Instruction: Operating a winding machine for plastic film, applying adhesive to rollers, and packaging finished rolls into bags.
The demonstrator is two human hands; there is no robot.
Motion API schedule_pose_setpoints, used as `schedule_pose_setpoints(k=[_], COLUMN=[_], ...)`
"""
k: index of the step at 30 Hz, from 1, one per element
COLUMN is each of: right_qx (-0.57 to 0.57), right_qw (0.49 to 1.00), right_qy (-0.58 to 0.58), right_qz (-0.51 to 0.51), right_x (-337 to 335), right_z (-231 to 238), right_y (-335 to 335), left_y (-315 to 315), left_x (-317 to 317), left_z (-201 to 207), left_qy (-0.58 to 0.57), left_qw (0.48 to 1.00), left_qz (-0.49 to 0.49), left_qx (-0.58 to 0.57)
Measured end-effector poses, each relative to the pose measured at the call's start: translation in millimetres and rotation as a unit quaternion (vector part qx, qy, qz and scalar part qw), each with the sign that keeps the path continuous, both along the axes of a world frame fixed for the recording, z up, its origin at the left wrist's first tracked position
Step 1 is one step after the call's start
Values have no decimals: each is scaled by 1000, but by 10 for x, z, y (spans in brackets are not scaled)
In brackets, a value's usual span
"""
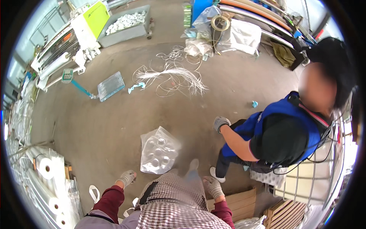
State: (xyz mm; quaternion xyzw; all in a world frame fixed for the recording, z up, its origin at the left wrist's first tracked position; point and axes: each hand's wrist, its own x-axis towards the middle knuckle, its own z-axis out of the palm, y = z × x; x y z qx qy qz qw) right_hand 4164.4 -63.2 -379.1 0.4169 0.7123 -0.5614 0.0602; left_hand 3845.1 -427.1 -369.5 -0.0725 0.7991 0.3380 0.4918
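My left hand (pixel 128 178), in a pale ribbed glove with bare fingertips, hangs beside my checked apron (pixel 167 202). Its fingers curl loosely inward, and I see nothing in them. On the apron's other side hangs my right hand (pixel 212 186), gloved alike; its fingers are too blurred to read. On the floor just ahead lies a clear plastic bag (pixel 158 150) with several round, ring-like pieces showing through. Neither hand touches it; the left is nearer.
A co-worker in a blue vest (pixel 280 112) stands close on the right. Further off are a platform scale (pixel 111 86), tangled white cords (pixel 167 74) and a grey bin (pixel 124 36) of white pieces. Plastic film rolls (pixel 45 168) line the left; a wooden pallet (pixel 284 215) lies lower right.
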Motion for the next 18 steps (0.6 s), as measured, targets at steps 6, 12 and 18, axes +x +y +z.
schedule_pose_setpoints(k=[6,12,18], right_qx=[21,-28,83], right_qw=[985,946,943], right_qy=[-93,-235,-43], right_qz=[146,222,319], right_x=[-740,-2094,-2820], right_z=[24,395,-142], right_y=[1228,2165,3085], left_y=[301,279,-121], left_x=[194,928,1441], left_z=[-147,-51,-1137], left_qy=[-8,-109,-34], left_qw=[992,946,943], left_qz=[126,306,125], left_qx=[8,-7,307])
